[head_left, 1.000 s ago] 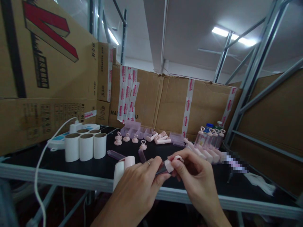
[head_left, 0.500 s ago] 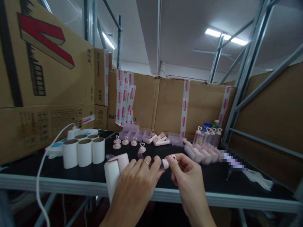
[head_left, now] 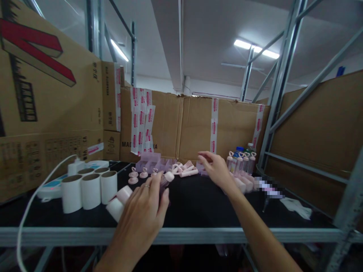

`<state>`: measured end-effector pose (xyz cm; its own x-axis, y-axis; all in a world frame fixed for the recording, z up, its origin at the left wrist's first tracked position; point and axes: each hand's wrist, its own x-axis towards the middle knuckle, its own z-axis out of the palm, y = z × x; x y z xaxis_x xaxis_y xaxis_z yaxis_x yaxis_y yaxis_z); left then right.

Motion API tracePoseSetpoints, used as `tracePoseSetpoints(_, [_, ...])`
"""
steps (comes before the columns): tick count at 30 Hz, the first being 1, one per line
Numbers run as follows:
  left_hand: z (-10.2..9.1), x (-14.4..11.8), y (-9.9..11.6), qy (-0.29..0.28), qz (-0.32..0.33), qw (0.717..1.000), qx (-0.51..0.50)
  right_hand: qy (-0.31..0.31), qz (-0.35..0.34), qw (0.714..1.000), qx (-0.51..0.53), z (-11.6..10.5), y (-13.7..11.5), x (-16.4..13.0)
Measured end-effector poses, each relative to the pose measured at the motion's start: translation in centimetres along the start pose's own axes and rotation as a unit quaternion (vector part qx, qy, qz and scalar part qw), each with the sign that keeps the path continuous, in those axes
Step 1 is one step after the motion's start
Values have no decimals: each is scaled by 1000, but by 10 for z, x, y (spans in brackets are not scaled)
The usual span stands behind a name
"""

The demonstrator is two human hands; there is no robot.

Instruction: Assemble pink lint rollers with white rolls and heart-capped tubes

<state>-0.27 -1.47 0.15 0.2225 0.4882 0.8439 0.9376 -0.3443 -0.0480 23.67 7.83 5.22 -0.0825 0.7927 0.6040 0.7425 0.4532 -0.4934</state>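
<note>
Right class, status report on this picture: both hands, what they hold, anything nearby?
Left hand gripping a pink-capped tube. Right hand empty, fingers open, stretched toward the clear purple cases. White rolls stand left on the black table.

Single head-worn view, facing forward and slightly down over the black bench (head_left: 198, 204) from its near edge. Cardboard wall (head_left: 232, 128) at 12 o'clock, rack uprights at 2, close range; both forearms enter from 6.

Pixelated patch (head_left: 269, 187) beside pink bottles (head_left: 243, 163)
</note>
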Motion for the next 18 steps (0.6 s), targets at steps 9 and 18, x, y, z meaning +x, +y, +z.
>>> tracePoseSetpoints(9, [-13, 2, -15, -31, -153, 987, -23, -125, 97, 957, -243, 46, 82, 98])
tracePoseSetpoints(18, [-12, 3, -19, 2, -197, 978, -70, -144, 99, 936, -305, 54, 117, 101])
